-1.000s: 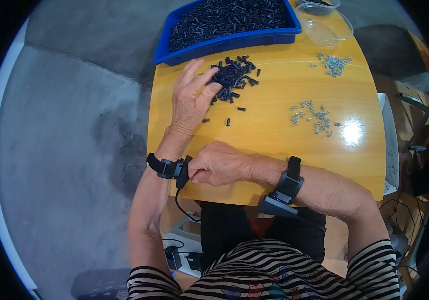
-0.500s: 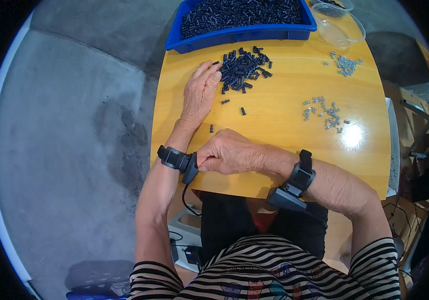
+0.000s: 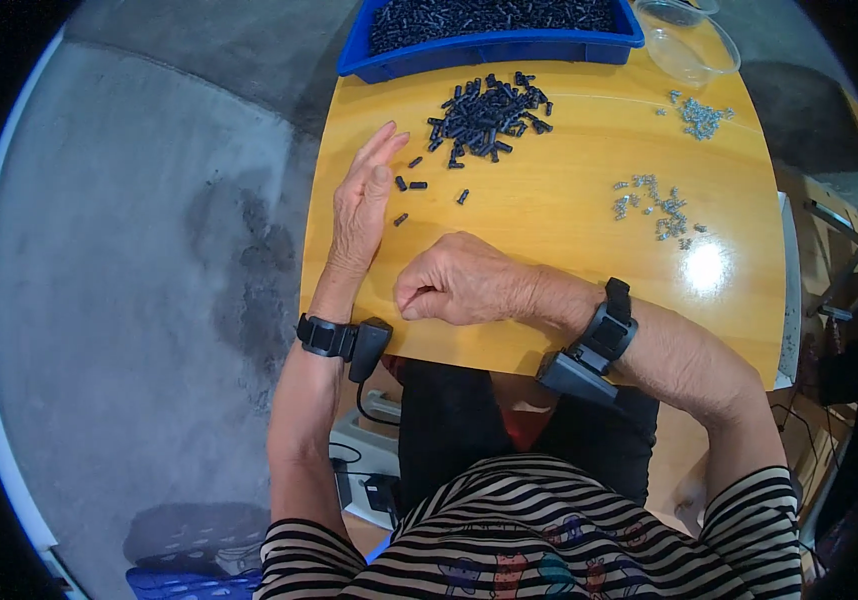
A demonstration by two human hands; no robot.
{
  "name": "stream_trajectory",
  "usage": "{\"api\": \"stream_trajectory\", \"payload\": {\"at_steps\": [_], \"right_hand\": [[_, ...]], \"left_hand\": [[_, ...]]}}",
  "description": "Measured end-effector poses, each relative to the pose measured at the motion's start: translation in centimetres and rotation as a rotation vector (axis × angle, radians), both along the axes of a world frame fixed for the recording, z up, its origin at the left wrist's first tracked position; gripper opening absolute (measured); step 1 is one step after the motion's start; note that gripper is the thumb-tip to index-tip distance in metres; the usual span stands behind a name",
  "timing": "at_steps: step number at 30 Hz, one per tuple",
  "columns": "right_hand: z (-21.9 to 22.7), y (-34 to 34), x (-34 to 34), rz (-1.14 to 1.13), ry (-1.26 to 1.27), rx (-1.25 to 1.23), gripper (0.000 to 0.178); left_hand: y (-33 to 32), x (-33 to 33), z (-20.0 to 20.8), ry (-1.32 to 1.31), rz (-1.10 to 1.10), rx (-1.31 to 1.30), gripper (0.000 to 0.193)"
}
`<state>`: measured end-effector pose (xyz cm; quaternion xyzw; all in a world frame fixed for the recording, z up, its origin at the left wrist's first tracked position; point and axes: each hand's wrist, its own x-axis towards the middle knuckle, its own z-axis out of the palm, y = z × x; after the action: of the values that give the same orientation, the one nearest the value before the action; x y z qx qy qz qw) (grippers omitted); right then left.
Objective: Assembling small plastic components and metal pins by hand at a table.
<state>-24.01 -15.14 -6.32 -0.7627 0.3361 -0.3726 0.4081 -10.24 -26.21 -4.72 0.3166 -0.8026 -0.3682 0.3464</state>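
My left hand (image 3: 360, 207) rests on edge at the table's left side, its fingers stretched out and holding nothing. Just right of it lie several loose black cylindrical plastic pieces (image 3: 419, 185). Beyond them is a heap of the same black pieces (image 3: 489, 118). Closer to me, my right hand (image 3: 461, 282) is closed in a fist over the table near its front edge. Its curled fingers hide whatever may be inside. Two groups of small silvery metal parts lie to the right, a nearer one (image 3: 664, 212) and a farther one (image 3: 701, 119).
A blue tray (image 3: 494, 52) full of black pieces stands at the far side of the yellow wooden table (image 3: 549, 200). Clear plastic tubs (image 3: 694, 55) sit at the far right corner. Both my wrists wear black strapped devices, the left one (image 3: 344, 340) trailing a cable.
My left hand has drawn back from the heap, toward me and left. More black pieces now lie scattered between it and the heap. My right hand stays closed, almost in place.
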Motion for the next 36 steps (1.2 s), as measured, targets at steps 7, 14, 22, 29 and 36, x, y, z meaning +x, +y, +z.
{"api": "stream_trajectory", "payload": {"at_steps": [7,14,22,29,36], "right_hand": [[0.7,0.2,-0.4,0.039,0.026,0.022,0.007],[0.3,0.1,-0.1,0.027,-0.119,0.058,0.008],[0.0,-0.1,0.0,0.005,-0.138,0.025,0.008],[0.3,0.1,-0.1,0.015,-0.052,0.041,0.009],[0.0,0.0,-0.3,-0.002,-0.112,0.041,0.008]], "left_hand": [[0.8,0.4,0.0,-0.399,-0.09,-0.316,0.074],[0.2,-2.7,-0.7,-0.465,-0.13,-0.308,0.091],[-0.4,-5.5,-1.5,-0.362,-0.15,-0.358,0.087],[0.3,-2.9,-0.4,0.009,0.056,-0.115,0.058],[1.4,1.8,-0.6,-0.077,0.257,-0.011,0.023]]}}
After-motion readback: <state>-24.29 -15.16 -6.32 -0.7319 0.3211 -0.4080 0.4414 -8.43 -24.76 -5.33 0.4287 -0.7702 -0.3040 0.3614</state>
